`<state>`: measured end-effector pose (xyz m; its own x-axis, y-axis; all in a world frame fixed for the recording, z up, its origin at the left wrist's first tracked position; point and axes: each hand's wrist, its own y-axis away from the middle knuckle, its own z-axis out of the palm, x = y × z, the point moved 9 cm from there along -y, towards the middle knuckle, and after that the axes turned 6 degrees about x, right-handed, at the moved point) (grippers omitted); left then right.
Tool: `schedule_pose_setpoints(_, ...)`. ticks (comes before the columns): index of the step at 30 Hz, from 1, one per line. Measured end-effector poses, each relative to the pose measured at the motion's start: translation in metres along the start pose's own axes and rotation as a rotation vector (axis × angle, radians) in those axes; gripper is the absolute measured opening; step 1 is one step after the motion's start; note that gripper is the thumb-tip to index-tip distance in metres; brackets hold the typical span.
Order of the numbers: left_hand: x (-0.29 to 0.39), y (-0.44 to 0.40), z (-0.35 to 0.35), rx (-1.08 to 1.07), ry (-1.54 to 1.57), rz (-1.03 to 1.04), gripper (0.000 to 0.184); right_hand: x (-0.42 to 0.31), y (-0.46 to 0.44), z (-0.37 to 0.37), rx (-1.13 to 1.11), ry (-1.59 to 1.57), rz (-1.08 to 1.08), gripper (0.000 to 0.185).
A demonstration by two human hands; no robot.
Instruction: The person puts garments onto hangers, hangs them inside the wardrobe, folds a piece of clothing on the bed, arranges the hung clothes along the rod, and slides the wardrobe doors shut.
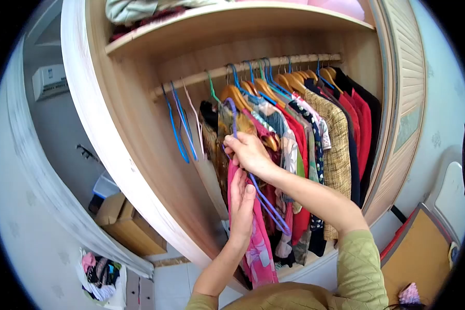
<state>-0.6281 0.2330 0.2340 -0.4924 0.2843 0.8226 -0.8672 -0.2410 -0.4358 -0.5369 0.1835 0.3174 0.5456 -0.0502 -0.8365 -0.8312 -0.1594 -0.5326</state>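
In front of the open wardrobe, my right hand [249, 154] is closed around the upper part of a purple hanger [266, 199], whose hook points up toward the rail. A pink patterned garment [261, 253] hangs below, on the hanger's left side. Lower down, my left hand [242, 204] lies against this garment with its fingers stretched upward and close to the hanger. Part of the hanger is hidden behind my hands and the cloth.
Many garments [329, 155] hang from a wooden rail [194, 78], with bare blue hangers [183, 126] at its left. Above is a shelf [232, 18]. The wardrobe's white frame edge [134, 170] stands left; a folded board [418, 248] leans at lower right.
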Motion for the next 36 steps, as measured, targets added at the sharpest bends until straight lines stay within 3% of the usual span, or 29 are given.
schedule_pose_setpoints(3,0.01,-0.024,0.018,-0.075,-0.033,0.077,0.069,-0.002,-0.031,0.014,0.038,-0.019,-0.055,0.036)
schedule_pose_setpoints(7,0.022,-0.067,0.014,-0.008,0.008,0.098,0.061,-0.008,-0.068,0.021,0.032,-0.088,-0.041,0.036)
schedule_pose_setpoints(9,0.025,-0.083,0.004,0.085,0.058,0.081,0.043,-0.015,-0.083,0.024,0.008,-0.067,-0.162,0.04)
schedule_pose_setpoints(11,0.026,-0.1,-0.008,0.147,0.07,0.107,0.041,-0.028,-0.084,0.017,0.123,0.041,-0.421,0.046)
schedule_pose_setpoints(14,0.026,-0.125,-0.021,0.186,0.105,0.105,0.041,-0.036,-0.066,0.007,0.174,0.206,-0.496,0.038)
schedule_pose_setpoints(18,0.034,-0.151,-0.021,0.161,0.117,0.112,0.054,-0.041,-0.045,-0.009,0.34,0.638,-0.773,0.025)
schedule_pose_setpoints(21,0.047,-0.177,-0.02,0.165,0.125,0.144,0.052,-0.032,-0.037,-0.022,0.429,0.751,-0.785,0.021)
schedule_pose_setpoints(26,0.04,-0.226,-0.037,0.219,0.172,0.028,0.056,0.004,-0.059,-0.037,0.221,0.714,-0.479,0.034)
schedule_pose_setpoints(29,0.015,-0.246,-0.062,0.273,0.186,-0.068,0.057,0.007,-0.062,-0.037,0.148,0.741,-0.405,0.034)
schedule_pose_setpoints(34,0.0,-0.232,-0.073,0.402,0.032,-0.051,0.055,0.013,-0.072,-0.034,0.158,0.727,-0.394,0.028)
schedule_pose_setpoints(36,0.021,-0.232,-0.075,0.516,-0.281,0.251,0.053,0.018,-0.078,-0.03,0.133,0.734,-0.366,0.024)
